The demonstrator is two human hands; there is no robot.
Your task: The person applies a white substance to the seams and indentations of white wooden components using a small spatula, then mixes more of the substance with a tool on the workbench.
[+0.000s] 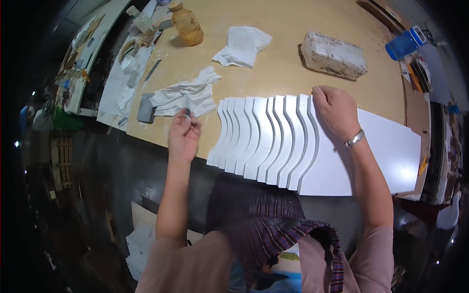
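Note:
A fanned stack of white panels (266, 136) with wavy left ends lies along the near edge of the table, each stepped back from the one below. My right hand (337, 112) is closed at the far edge of the top white panel (332, 166), its fingers curled and partly hidden. Left of the stack, my left hand (183, 139) pinches a small grey piece (187, 112) whose kind I cannot make out. Just beyond that hand lies a crumpled white cloth (188, 93), and a grey block (146, 108) sits beside it.
A second white cloth (242, 46) lies farther back, near a yellowish bottle (185, 24). A stained, wrapped brick-like block (334, 54) stands beyond the panels. At the far right is a blue bottle (405, 44). A flat dark strip (153, 70) lies on the left.

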